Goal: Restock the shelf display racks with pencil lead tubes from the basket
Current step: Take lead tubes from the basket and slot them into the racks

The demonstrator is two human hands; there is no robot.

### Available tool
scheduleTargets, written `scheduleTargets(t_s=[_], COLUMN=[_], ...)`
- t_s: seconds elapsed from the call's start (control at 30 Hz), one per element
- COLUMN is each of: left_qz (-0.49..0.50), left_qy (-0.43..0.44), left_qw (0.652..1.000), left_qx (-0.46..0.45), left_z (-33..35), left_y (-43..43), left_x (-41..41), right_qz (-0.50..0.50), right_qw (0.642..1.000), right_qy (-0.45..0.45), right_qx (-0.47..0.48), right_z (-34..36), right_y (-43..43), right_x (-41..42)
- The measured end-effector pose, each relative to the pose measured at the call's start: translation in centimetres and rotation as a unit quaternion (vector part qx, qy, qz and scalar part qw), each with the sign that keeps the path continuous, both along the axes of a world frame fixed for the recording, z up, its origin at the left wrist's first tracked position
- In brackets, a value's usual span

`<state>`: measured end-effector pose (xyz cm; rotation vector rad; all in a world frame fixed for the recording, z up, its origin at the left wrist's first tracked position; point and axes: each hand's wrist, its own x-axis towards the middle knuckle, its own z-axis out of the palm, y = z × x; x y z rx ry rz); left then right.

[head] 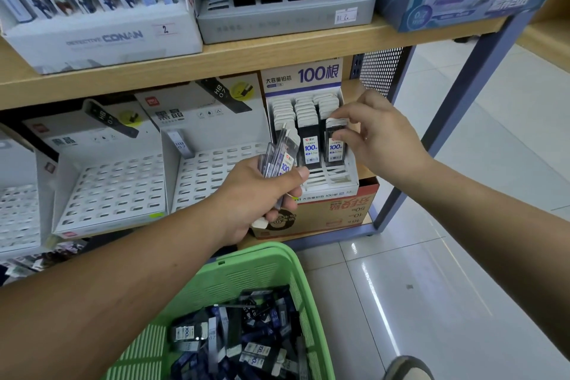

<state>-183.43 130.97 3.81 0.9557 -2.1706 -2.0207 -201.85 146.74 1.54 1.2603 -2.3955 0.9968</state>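
My left hand [262, 194] grips a bundle of several clear pencil lead tubes [282, 153] in front of the white "100" display rack [333, 183] on the lower shelf. My right hand [374, 129] pinches one black lead tube [334, 142] that stands in the rack's right column, thumb at its top and fingers at its side. Rows of white-capped tubes fill the rack behind it. Below, the green basket [268, 268] holds a heap of dark lead tubes [246, 339].
Two white slotted racks [108, 191] stand to the left on the same shelf, nearly bare. The upper wooden shelf [246, 55] carries boxed stationery. An orange carton [336, 216] sits under the rack. A grey metal post [431, 133] and tiled floor lie to the right.
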Motion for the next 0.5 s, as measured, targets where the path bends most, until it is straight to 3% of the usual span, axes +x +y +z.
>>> scheduleTargets(t_s=[0.23, 0.5], left_qz=[-0.023, -0.028], left_qy=[-0.005, -0.002], left_qw=[0.998, 0.99], left_qx=[0.051, 0.14], left_z=[0.4, 1.7], left_y=[-0.2, -0.7], left_x=[0.6, 1.2], right_qz=[-0.02, -0.065], right_qw=[0.997, 0.995], right_qy=[0.061, 0.014], right_qx=[0.029, 0.07], right_z=[-0.5, 0.7], right_y=[0.5, 0.3], right_x=[0.5, 1.5])
